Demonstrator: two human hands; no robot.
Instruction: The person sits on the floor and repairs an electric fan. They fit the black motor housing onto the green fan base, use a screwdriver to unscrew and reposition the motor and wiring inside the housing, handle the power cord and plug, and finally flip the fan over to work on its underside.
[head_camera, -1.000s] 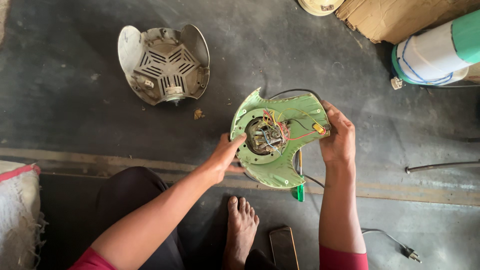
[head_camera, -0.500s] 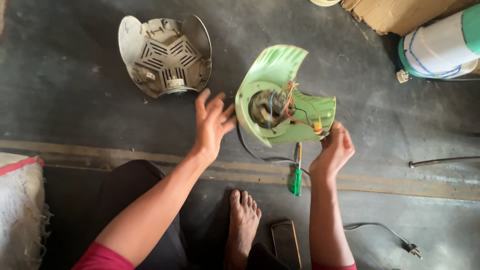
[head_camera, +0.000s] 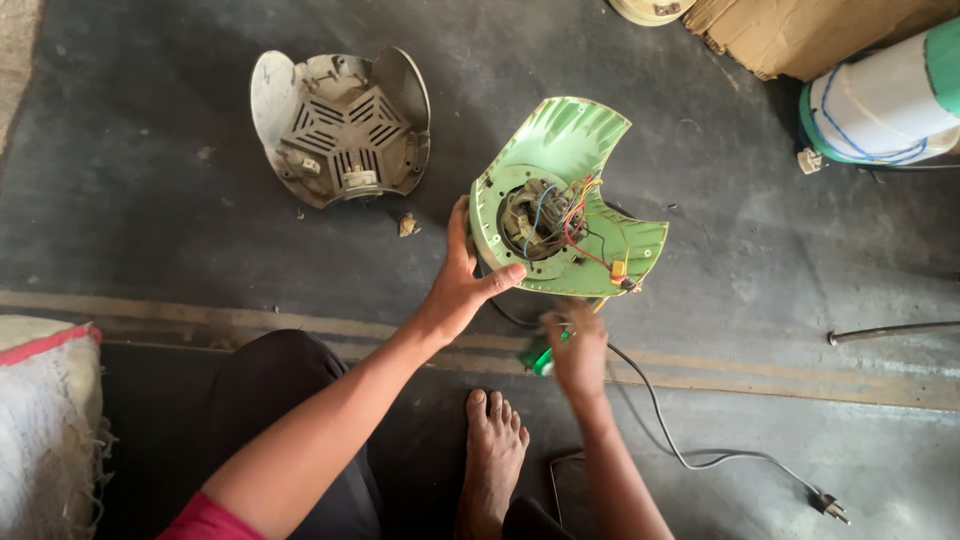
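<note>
1. The person is busy with a green fan housing (head_camera: 565, 205) whose wires show inside. It is held up just above the floor (head_camera: 150, 200).
2. The left hand (head_camera: 465, 280) grips its rim, fingers curled.
3. The right hand (head_camera: 578, 345) closes on a green screwdriver (head_camera: 541, 358); it likely needs lining up next.
4. The housing's open side faces up; its long way runs left to right.

Brown cardboard box (head_camera: 800, 35) lies at the top right edge
</note>
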